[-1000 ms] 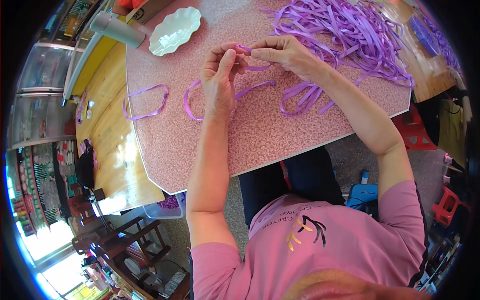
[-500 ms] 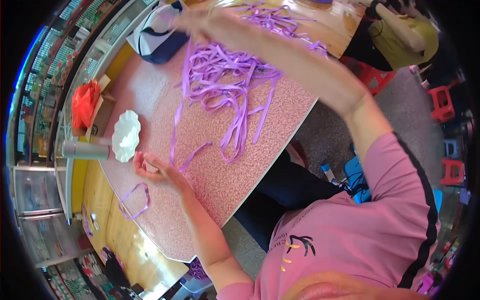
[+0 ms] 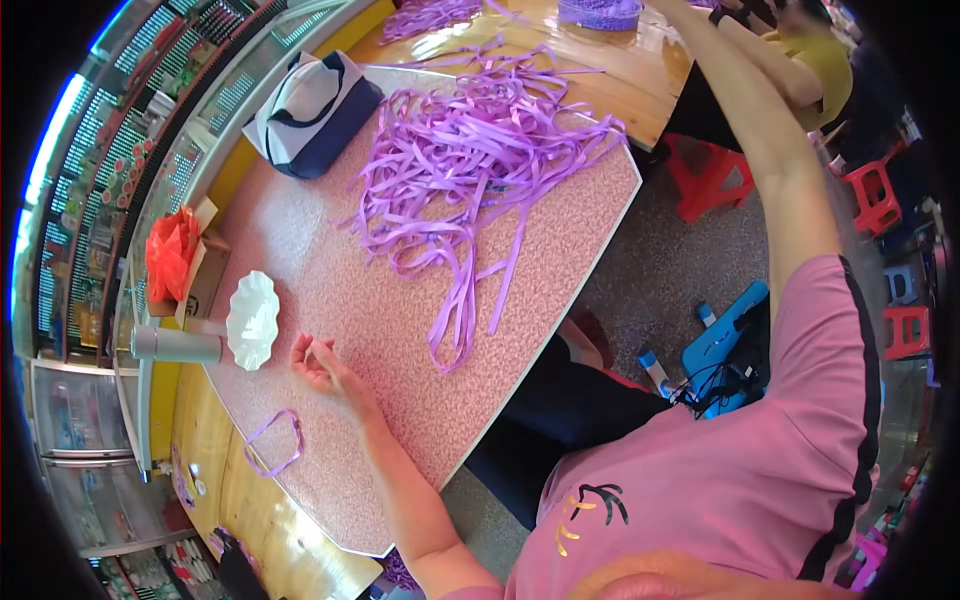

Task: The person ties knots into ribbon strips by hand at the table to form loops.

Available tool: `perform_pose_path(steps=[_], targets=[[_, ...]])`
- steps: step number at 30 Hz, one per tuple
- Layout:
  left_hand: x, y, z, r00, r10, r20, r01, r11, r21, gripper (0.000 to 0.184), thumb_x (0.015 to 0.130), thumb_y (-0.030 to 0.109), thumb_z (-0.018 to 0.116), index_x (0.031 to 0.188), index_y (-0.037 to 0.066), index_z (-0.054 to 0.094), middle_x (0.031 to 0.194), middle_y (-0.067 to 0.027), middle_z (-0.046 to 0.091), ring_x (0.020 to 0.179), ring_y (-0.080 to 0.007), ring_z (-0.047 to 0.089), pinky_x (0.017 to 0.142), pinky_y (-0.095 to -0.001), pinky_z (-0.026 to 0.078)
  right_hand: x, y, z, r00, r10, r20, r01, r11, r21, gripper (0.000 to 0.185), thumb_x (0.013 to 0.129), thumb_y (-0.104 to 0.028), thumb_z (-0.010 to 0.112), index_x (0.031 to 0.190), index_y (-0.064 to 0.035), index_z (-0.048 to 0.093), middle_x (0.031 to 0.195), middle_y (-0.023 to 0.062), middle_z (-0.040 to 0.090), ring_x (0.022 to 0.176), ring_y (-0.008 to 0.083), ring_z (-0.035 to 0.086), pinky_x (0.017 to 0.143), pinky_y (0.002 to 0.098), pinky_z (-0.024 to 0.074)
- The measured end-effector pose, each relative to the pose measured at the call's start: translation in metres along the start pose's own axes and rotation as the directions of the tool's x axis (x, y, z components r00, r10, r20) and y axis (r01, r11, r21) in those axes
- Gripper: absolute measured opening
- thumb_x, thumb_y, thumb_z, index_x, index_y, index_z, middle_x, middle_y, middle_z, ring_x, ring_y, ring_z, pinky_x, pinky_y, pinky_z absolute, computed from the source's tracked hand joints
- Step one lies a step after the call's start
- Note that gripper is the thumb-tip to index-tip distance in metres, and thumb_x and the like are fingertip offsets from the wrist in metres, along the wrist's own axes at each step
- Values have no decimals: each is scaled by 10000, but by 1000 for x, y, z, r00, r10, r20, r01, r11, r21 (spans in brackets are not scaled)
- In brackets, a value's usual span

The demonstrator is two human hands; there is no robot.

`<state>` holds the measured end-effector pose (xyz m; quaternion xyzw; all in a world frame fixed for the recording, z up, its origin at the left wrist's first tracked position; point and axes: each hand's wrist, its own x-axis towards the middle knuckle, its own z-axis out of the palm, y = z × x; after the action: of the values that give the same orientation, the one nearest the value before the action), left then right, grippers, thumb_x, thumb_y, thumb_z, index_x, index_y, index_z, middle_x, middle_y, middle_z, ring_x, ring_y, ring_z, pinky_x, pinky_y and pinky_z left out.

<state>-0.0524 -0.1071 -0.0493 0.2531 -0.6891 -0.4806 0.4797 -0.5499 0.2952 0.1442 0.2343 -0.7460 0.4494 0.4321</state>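
Note:
My left hand (image 3: 320,366) hovers over or rests on the pink speckled board (image 3: 360,310), fingers loosely curled and nothing visible in them. It is nearest to the white scalloped dish (image 3: 252,320). Below it lies a single purple ribbon loop (image 3: 273,443) at the board's edge. Past the hand spreads a large tangled heap of purple ribbons (image 3: 460,150), some strands trailing towards me. My right arm (image 3: 755,110) reaches to the top edge of the view, where the hand is cut off, close to a basket of purple material (image 3: 600,13).
A white and navy bag (image 3: 313,115) stands at the board's far left. A grey tumbler (image 3: 177,345) lies beside the dish, near a red plastic bag (image 3: 172,255). Another person (image 3: 815,65) sits at the upper right. Red stools (image 3: 708,178) stand on the floor.
My right hand has swung from above the ribbon heap and bag to beyond the top edge. The strand that ran down to my left hand is gone from there. The view has shifted.

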Motion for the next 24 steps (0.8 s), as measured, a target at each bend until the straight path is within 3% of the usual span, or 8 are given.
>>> perform_pose_path(steps=[1,4,5,7,11,13,17,24], targets=[[0,-1,0,1000,-22,9,22,1000,12,294,1015,181,534,1245,2,493,1054,-88,581,897,-150,576,850,-285,478,-8,34,1,1000,-2,-8,2,1000,-1,219,916,-150,625,1072,-21,709,898,138,728,717,169,670,676,343,532],[3,-9,-2,998,-55,39,54,998,22,290,1004,181,544,1233,6,511,1130,-84,571,882,-154,587,849,-292,495,-62,106,27,881,209,424,-224,975,-14,379,920,-424,679,972,-53,734,657,-32,608,481,47,462,442,234,389],[3,-9,-1,998,-50,37,49,999,22,290,1004,181,544,1233,6,511,1130,-84,571,882,-154,587,849,-292,495,-69,104,28,883,207,421,-223,975,-10,379,920,-424,679,972,-53,734,657,-32,608,481,47,462,442,234,389],[2,-6,1,996,-80,37,80,997,-7,274,1001,170,558,1224,15,522,1101,-70,587,859,-132,588,813,-275,496,-92,102,28,678,456,577,-455,876,-159,300,919,-354,700,967,-60,731,704,-19,636,536,54,527,472,239,432],[7,-18,-2,992,-115,58,118,992,-41,254,997,149,566,1215,21,533,1079,-60,593,836,-115,586,783,-258,494,-96,159,52,518,710,477,-765,634,-112,239,924,-241,696,1086,-65,703,800,8,659,596,75,589,487,253,466],[6,-19,-2,991,-125,46,127,990,-59,243,995,133,567,1212,26,537,1076,-53,590,819,-110,582,775,-251,491,-94,169,53,481,743,465,-877,413,246,328,910,-147,679,1234,-96,665,1011,80,681,789,168,681,653,305,586],[8,-25,-4,990,-130,61,135,988,-80,244,995,132,567,1213,26,536,1079,-52,586,822,-110,582,781,-252,491,-101,140,52,549,786,285,-834,489,256,434,943,-122,632,1358,-31,543,1005,80,681,767,123,653,602,288,534],[8,-24,-2,989,-141,47,143,988,-48,269,986,163,589,1209,20,541,1047,-44,583,816,-101,558,762,-241,478,-135,5,60,740,301,602,-606,686,403,218,910,-109,612,1080,-9,707,878,64,724,689,126,644,638,264,511]])
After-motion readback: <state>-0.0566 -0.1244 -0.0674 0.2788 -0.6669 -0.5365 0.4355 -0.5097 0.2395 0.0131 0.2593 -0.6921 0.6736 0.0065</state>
